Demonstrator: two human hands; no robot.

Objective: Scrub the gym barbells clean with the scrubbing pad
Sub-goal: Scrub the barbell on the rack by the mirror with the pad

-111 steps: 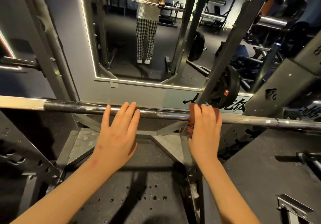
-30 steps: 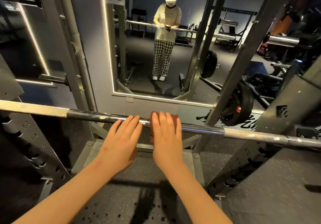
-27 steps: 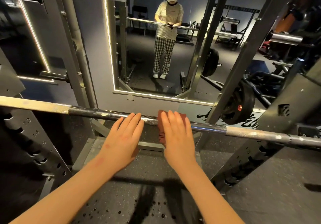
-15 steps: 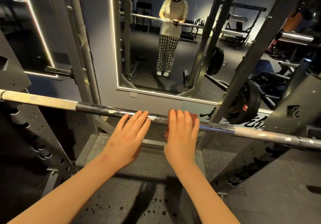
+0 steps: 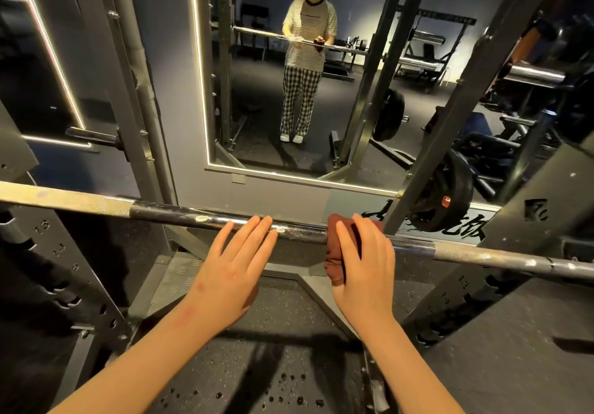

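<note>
Pressing soft maroon scrubbing pad onto long chrome steel barbell, racked across grey steel squat rack. Pad limp, draped over bar. Bar I judge heavy, rigid, slick, may roll. Right hand lies flat-fingered over pad, thumb hidden. Left hand fingers straight, tips steadying bar, holding nothing.

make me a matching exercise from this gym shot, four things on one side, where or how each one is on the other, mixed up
Things
1 left hand
2 right hand
3 scrubbing pad
4 weight plate

States
a dark red, draped over the barbell
b black, behind the rack upright on the right
c fingers straight, tips on the bare barbell
d laid over the pad, pressing it to the barbell

Pairs: 1-c, 2-d, 3-a, 4-b
</note>
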